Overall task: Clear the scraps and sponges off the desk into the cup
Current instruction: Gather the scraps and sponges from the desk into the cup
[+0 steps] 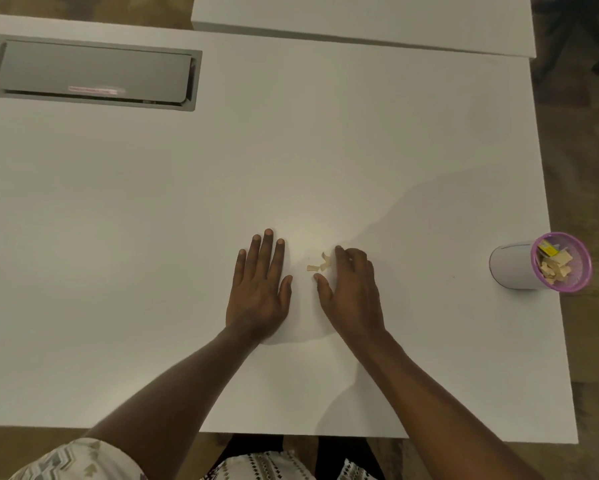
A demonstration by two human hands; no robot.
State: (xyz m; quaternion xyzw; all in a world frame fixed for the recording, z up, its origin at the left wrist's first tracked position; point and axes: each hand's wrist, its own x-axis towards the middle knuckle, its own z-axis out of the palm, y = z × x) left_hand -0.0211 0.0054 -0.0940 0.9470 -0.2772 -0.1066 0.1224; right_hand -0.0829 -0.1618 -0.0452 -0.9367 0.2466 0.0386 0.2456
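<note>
- I am looking down on a white desk [152, 237] through the head camera; both bare forearms are reaching in from the near edge.
- My left hand [258, 292] is lying palm down, flat on the desk, fingers straight and held close together, thumb angling out slightly toward the right. It is holding nothing.
- My right hand [351, 292] is sitting just beside it, knuckles raised, fingers curling loosely and thumb standing apart from them, forming an open cup shape. I cannot tell whether the fingertips are touching any paper.
- A few small tan scraps [319, 264] are lying on the desk in the gap between thumb and forefinger of the right hand, just right of the left hand's thumb. They are looking curled and are clustering together.
- The cup [509, 268], white-walled with a pink mesh rim, is standing well apart to the right, near the desk's right edge. Inside it, more tan pieces are showing, plus one yellow piece toward the far side of the rim; whether that one is a sponge I cannot tell.
- A grey recessed cable hatch [94, 72] is sitting in the far left of the desk, lid closed, with a blurred pink label on it.
- A second white tabletop [360, 15] is butting up at the far side.
</note>
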